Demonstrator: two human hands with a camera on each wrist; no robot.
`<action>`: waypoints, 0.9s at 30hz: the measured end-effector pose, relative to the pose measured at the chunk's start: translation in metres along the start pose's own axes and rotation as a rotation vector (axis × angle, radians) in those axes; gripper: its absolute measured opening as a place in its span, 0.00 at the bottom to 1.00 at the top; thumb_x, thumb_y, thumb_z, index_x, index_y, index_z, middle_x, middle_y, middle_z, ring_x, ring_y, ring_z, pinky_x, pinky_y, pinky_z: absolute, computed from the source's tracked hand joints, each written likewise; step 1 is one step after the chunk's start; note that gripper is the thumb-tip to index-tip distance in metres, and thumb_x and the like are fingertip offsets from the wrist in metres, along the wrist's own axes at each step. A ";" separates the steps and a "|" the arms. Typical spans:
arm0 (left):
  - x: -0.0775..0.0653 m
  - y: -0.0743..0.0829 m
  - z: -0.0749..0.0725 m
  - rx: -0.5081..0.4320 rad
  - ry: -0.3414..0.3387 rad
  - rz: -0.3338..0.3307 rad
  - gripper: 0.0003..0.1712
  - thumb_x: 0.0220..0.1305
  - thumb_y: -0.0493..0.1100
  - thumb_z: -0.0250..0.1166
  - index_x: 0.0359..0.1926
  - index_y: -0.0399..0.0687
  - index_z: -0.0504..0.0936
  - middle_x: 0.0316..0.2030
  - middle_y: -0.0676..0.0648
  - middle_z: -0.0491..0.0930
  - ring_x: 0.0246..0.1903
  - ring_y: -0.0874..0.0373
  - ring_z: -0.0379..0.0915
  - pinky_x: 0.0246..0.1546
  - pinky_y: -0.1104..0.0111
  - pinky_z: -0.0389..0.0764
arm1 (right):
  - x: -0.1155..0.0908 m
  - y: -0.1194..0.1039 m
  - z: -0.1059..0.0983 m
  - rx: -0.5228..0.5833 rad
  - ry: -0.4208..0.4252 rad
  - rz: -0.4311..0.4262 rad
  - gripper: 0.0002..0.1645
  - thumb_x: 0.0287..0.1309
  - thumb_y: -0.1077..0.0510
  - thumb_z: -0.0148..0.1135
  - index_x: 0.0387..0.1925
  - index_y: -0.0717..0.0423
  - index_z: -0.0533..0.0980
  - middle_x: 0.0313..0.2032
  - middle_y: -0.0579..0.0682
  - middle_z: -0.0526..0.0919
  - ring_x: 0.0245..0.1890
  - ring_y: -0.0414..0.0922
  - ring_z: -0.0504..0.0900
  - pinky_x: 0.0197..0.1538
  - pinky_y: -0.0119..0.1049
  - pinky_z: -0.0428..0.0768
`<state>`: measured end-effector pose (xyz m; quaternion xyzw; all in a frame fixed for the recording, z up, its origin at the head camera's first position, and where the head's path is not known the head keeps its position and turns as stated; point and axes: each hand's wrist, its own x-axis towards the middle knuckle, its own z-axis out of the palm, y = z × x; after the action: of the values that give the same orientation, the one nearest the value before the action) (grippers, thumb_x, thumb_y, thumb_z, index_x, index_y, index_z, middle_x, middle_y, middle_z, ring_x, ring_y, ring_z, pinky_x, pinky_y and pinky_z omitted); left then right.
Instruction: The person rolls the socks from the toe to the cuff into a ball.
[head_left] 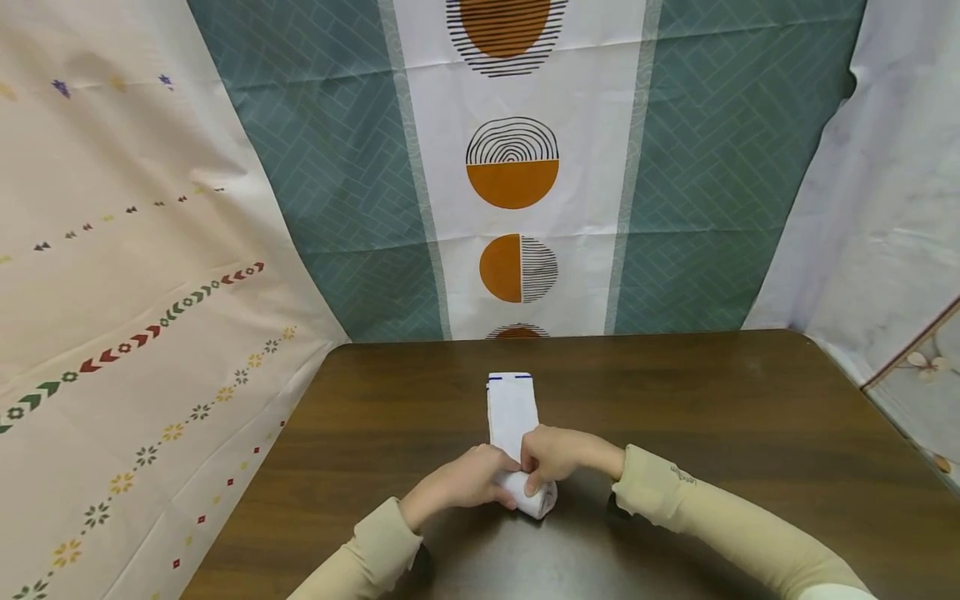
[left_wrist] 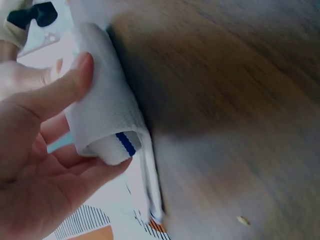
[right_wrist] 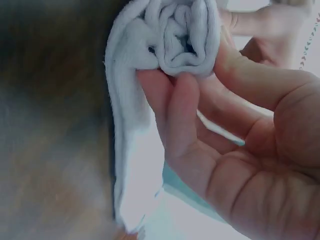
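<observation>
A white towel (head_left: 513, 408) with blue marks at its far end lies in a long folded strip on the table. Its near end is wound into a roll (head_left: 537, 498). My left hand (head_left: 468, 478) grips the roll's left end, thumb on the near side and fingers behind. From the other side my right hand (head_left: 558, 454) holds the right end the same way. In the left wrist view a blue stripe shows inside the rolled towel (left_wrist: 102, 95). Spiral layers of the towel (right_wrist: 187, 37) face the right wrist camera, with the flat strip running on beyond.
The dark brown wooden table (head_left: 675, 400) spreads out around the towel. Behind it hangs a green and white curtain (head_left: 525, 208) with orange circles. A cream patterned cloth (head_left: 150, 333) hangs at the left, a pale one (head_left: 885, 233) at the right.
</observation>
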<state>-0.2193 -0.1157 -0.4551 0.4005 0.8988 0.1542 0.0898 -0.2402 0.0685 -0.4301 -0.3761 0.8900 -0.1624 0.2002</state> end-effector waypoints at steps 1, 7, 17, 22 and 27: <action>-0.001 -0.001 0.000 -0.012 -0.009 0.008 0.18 0.49 0.47 0.75 0.43 0.49 0.86 0.34 0.57 0.84 0.30 0.72 0.67 0.33 0.79 0.70 | -0.001 -0.001 0.001 0.012 0.006 -0.005 0.11 0.46 0.55 0.74 0.18 0.56 0.81 0.15 0.38 0.74 0.17 0.32 0.66 0.22 0.25 0.66; -0.002 -0.008 0.000 -0.042 -0.065 0.035 0.20 0.51 0.46 0.74 0.47 0.50 0.85 0.41 0.56 0.85 0.37 0.73 0.71 0.41 0.79 0.72 | -0.007 -0.005 0.012 0.072 0.110 0.020 0.13 0.44 0.55 0.76 0.18 0.56 0.80 0.15 0.40 0.76 0.17 0.33 0.66 0.20 0.25 0.67; 0.003 -0.008 -0.004 -0.060 -0.089 0.032 0.12 0.54 0.41 0.73 0.40 0.49 0.83 0.31 0.59 0.81 0.28 0.72 0.65 0.32 0.80 0.70 | -0.032 -0.049 0.035 -0.444 0.405 -0.005 0.32 0.31 0.50 0.83 0.35 0.58 0.73 0.25 0.49 0.74 0.22 0.43 0.75 0.24 0.32 0.76; 0.005 -0.008 -0.003 -0.025 -0.080 0.061 0.08 0.54 0.40 0.71 0.36 0.51 0.84 0.28 0.60 0.81 0.26 0.71 0.64 0.32 0.80 0.70 | -0.032 -0.054 0.050 -0.734 0.454 -0.032 0.40 0.24 0.42 0.84 0.34 0.55 0.68 0.28 0.48 0.72 0.20 0.41 0.70 0.23 0.28 0.72; 0.005 -0.008 -0.004 0.033 -0.063 0.068 0.09 0.54 0.43 0.72 0.37 0.52 0.84 0.29 0.58 0.82 0.26 0.70 0.64 0.33 0.79 0.71 | -0.028 -0.051 0.057 -0.827 0.499 -0.050 0.35 0.30 0.47 0.83 0.33 0.53 0.67 0.29 0.48 0.72 0.19 0.41 0.68 0.22 0.29 0.69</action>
<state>-0.2293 -0.1181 -0.4548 0.4369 0.8838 0.1294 0.1062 -0.1641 0.0471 -0.4505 -0.3952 0.8914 0.1150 -0.1898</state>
